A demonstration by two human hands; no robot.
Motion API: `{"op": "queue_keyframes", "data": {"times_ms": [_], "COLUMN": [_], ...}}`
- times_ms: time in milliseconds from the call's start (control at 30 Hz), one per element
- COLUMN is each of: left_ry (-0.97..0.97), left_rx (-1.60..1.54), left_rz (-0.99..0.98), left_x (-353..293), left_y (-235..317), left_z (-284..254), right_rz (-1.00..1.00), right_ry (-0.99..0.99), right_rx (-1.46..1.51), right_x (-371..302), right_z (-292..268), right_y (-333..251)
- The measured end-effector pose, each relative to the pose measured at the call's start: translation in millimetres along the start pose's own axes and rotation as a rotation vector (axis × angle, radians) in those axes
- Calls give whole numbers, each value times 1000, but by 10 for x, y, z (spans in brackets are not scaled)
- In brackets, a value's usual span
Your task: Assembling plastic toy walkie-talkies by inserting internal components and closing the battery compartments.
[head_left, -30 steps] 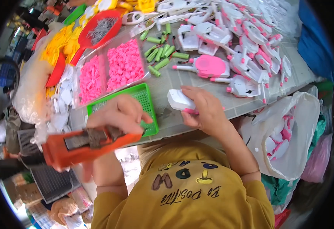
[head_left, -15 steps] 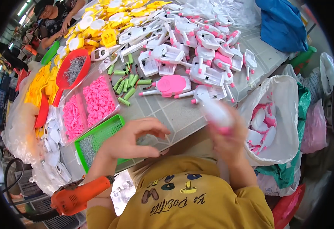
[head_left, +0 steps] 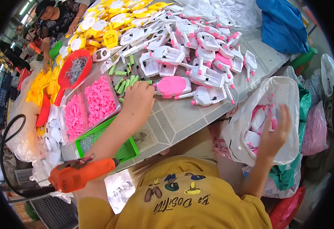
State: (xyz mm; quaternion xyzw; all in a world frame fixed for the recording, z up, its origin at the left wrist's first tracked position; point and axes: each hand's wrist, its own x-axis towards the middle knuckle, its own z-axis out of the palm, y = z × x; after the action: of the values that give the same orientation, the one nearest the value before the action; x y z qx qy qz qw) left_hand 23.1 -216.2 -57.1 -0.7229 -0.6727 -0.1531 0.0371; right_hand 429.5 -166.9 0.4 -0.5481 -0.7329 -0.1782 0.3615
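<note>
My left hand (head_left: 139,97) reaches across the table with its fingers curled down over the handle end of a pink-and-white plastic toy casing (head_left: 172,86); its fingertips are partly hidden. Just beyond those fingers lie several green batteries (head_left: 127,83) with thin wires. On the right, my right hand (head_left: 277,133), a little blurred, hangs over a white bag-lined container (head_left: 233,139) with its fingers stretched apart and nothing in them. Inside the container are several pink-and-white casings (head_left: 258,118). A heap of open white casings with pink tips (head_left: 207,74) lies beyond my left hand.
Yellow casings (head_left: 119,19) pile up at the back. A red scoop (head_left: 65,81) of screws, a clear tray of pink pieces (head_left: 98,97) and a green basket (head_left: 130,149) stand left. An orange power screwdriver (head_left: 79,175) hangs by my left forearm. Another person sits far left.
My right hand has moved right to the lined container and let go of the pink-and-white casing. My left hand has reached forward to the casing by the batteries. The other person's arm has moved.
</note>
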Motion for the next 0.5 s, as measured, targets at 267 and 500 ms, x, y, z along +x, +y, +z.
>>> {"op": "queue_keyframes", "data": {"times_ms": [267, 500], "left_ry": [19, 160], "left_rx": [-343, -508], "left_rz": [30, 179], "left_x": [70, 89], "left_y": [-122, -11], "left_z": [-348, -729], "right_rz": [-274, -473], "right_ry": [-391, -320], "right_rx": [741, 654], "right_x": [-126, 93], "right_z": [642, 1294], "right_y": [-1296, -1931]}}
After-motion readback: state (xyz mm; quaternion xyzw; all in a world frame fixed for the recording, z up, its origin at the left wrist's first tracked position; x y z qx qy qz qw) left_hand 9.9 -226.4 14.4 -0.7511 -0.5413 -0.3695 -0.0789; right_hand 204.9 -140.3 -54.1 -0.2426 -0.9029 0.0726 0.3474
